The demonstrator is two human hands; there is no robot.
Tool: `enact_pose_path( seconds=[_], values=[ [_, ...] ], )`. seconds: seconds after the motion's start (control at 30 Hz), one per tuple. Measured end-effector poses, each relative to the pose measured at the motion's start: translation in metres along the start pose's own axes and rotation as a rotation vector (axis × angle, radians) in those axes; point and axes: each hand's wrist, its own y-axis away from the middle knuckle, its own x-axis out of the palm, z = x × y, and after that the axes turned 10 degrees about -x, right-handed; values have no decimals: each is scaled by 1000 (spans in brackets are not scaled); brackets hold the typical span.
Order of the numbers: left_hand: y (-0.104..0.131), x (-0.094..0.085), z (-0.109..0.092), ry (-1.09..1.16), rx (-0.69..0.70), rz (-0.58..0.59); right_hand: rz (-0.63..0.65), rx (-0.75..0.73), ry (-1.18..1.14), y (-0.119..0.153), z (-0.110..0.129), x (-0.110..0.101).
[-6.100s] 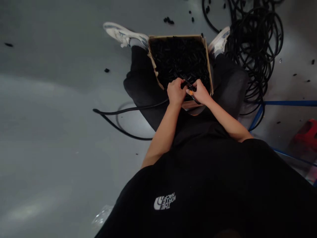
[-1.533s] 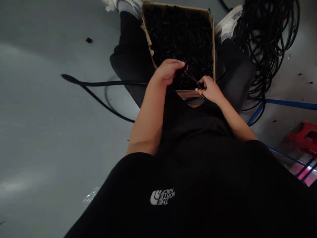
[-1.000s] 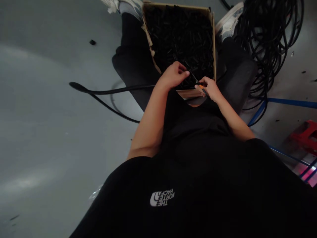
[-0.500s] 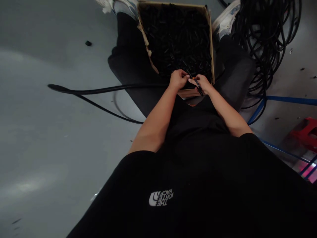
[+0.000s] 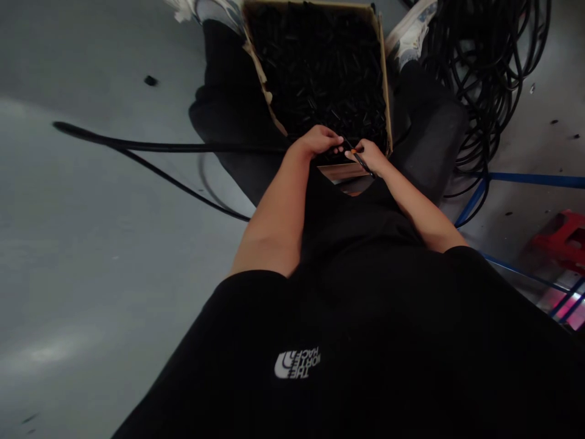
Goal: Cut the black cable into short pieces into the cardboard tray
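Note:
My left hand (image 5: 321,140) is closed in a pinch on a long black hose (image 5: 183,147) just above the near edge of a cardboard box (image 5: 387,91). From that hand the hose runs out left, loops back and passes behind my left forearm. In my right hand (image 5: 371,156) is a pair of dark scissors (image 5: 363,164) with an orange spot near the pivot. Their blades point up and left, close to my left fingertips; whether they touch the hose I cannot tell. Many short black tube pieces (image 5: 320,67) fill the box between my legs.
A tangled coil of black hose (image 5: 489,79) lies on the floor at the upper right. Below it are a blue frame (image 5: 534,179) and a red plastic stool (image 5: 562,241). One black scrap (image 5: 150,80) lies on the grey floor at left.
My left hand has shifted left, away from my right hand, and the hose loop has slid further left. The scissors blades have swung slightly. The whole view has drifted a little.

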Motion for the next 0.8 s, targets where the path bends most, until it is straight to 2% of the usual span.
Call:
enact_pose_path(
  seconds=[0.13,0.3,0.43,0.63,0.8],
  values=[
    [8,4,-1,-12,4,8,25,43,-88,-4,0,3],
    [8,6,5,38,34,2,-13,-84,55,-13,-9,3],
    [14,-1,-2,33,53,33,-33,-111,119,-6,-10,1],
    [32,-8,-15,-12,90,116,-25,-119,28,-5,-4,6],
    [32,-15,-5,21,70,153,14,-129,-87,-3,2,4]
  ],
)
